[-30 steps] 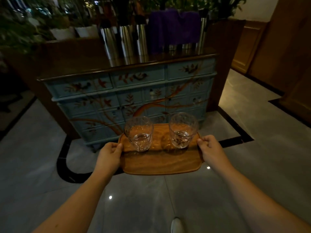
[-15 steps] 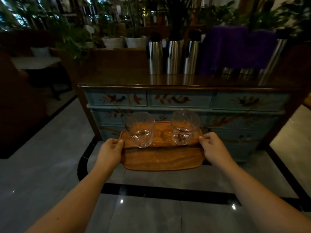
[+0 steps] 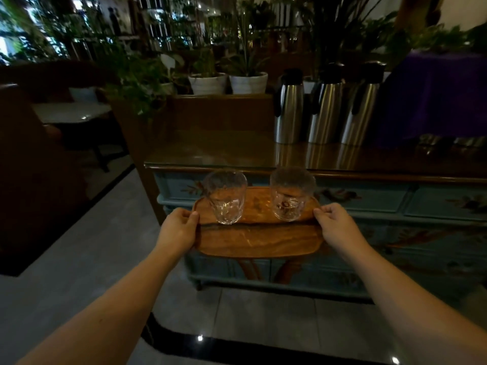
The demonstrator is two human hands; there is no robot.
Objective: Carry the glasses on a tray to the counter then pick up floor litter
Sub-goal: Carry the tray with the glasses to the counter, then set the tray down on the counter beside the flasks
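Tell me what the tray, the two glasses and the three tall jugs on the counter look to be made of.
Tray: wood, smooth with a low sheen; brown grain streaks show. Glasses, left and right: clear, probably cut or pressed glass; the tray shows through and facets glint. Jugs: likely brushed stainless steel with dark, perhaps plastic, tops; vertical reflections streak them.

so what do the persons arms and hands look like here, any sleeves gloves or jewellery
Both forearms are bare from the bottom edge of the picture up to the wrists, with no sleeve in view. The left hand and the right hand are bare too: no gloves, and no watch, bracelet or ring shows. The light is dim, so small details could be missed.
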